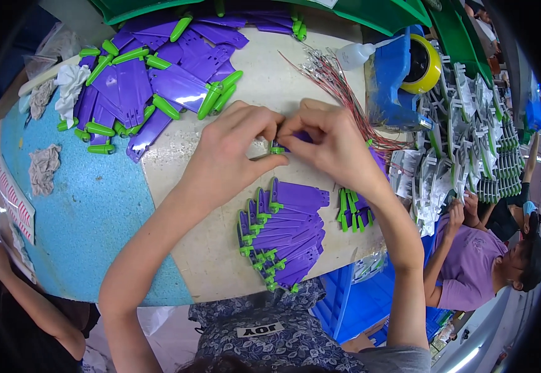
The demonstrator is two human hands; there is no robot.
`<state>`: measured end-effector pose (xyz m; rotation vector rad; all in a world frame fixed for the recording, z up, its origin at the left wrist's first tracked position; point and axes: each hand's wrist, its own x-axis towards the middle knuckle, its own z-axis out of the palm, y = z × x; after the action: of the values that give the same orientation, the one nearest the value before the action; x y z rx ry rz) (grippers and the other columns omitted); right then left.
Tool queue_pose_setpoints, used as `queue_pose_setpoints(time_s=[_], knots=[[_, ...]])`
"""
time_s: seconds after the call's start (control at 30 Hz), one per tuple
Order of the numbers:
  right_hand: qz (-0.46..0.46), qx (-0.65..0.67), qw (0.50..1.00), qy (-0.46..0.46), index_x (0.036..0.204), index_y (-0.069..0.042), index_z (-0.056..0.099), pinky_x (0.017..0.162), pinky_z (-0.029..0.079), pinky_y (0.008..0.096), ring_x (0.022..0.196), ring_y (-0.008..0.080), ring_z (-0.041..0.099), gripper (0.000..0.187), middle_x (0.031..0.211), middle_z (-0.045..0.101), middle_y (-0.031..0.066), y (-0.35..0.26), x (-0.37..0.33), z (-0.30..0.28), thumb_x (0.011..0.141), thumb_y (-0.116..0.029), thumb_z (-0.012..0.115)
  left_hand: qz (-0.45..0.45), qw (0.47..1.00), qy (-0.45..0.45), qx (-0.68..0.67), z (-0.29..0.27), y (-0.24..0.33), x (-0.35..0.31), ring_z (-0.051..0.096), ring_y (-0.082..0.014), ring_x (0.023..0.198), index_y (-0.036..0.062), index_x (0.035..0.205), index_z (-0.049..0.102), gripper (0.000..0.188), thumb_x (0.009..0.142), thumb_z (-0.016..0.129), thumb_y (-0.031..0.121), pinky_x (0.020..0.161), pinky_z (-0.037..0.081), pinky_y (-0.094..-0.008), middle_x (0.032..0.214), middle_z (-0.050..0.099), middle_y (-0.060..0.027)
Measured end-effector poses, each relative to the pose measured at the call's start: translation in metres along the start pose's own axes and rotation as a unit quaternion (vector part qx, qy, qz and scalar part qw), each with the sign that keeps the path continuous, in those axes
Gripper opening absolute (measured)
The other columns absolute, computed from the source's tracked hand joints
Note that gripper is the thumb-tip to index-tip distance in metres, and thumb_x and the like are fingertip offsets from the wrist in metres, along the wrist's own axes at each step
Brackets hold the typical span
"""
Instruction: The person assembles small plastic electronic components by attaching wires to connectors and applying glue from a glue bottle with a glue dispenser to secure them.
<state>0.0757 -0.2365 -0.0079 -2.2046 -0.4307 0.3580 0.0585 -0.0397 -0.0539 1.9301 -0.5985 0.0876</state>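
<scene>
Both hands meet over the middle of the table. Between their fingertips is a purple plastic blade with a green end (277,149), mostly hidden by fingers. My left hand (236,140) pinches at its green end; what lies right under those fingertips is covered. My right hand (329,137) is closed on the purple part. Nearer my body, a fanned stack of purple blades with green ends (292,227) lies just below the hands. A large loose heap of similar purple blades (124,87) is at the far left.
Red and black wires (339,84) lie beside a white squeeze bottle (354,56) and a yellow tape roll (422,64) on a blue holder (387,81). Crumpled cloths (45,169) sit on the blue mat (96,211). Co-workers (478,267) work at right and left.
</scene>
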Motion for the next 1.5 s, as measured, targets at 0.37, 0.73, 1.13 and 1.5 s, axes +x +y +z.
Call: queue_pose_setpoints(time_s=[0.37,0.73,1.13,1.5], knots=[[0.025,0.06,0.998,0.027,0.091,0.001,0.074,0.053,0.037,0.0327,0.058,0.0149,0.048,0.011,0.071,0.051,0.0082,-0.001,-0.021,0.009,0.081,0.002,0.071,0.052,0.997,-0.007,0.048,0.004,0.0,-0.003,0.063,-0.0268,0.089,-0.0003,0.09,0.062,0.035,0.065,0.086,0.008,0.075,0.052,-0.0368,0.11,0.065,-0.0112],[-0.014,-0.023,0.999,0.019,0.086,-0.003,0.074,0.059,0.046,0.0401,0.066,0.0288,0.059,0.013,0.073,0.053,0.0131,-0.011,-0.017,0.009,0.075,-0.001,0.068,0.036,0.998,0.031,0.05,0.005,0.002,-0.001,0.051,-0.0229,0.07,0.0017,0.082,0.056,0.04,0.057,0.088,0.004,0.062,0.043,-0.0363,0.081,0.053,-0.0062],[0.089,-0.053,0.985,0.135,0.079,0.001,0.072,0.059,0.047,0.0377,0.061,0.0249,0.061,0.011,0.071,0.066,0.0132,-0.003,-0.005,0.011,0.073,-0.009,0.075,0.101,0.982,0.042,0.156,0.004,0.006,-0.004,0.054,-0.0239,0.076,0.0037,0.073,0.057,0.038,0.059,0.089,0.019,0.064,0.046,-0.036,0.08,0.054,-0.0055],[-0.125,-0.138,0.896,0.404,0.095,0.001,0.069,0.069,0.049,0.0327,0.08,0.0198,0.064,0.014,0.088,0.068,0.009,-0.01,-0.042,-0.055,0.084,-0.006,0.072,0.157,0.975,-0.087,0.135,-0.009,0.003,0.015,0.057,-0.0246,0.084,0.0053,0.103,0.069,0.043,0.067,0.085,0.021,0.073,0.05,-0.0346,0.103,0.071,-0.0042]])
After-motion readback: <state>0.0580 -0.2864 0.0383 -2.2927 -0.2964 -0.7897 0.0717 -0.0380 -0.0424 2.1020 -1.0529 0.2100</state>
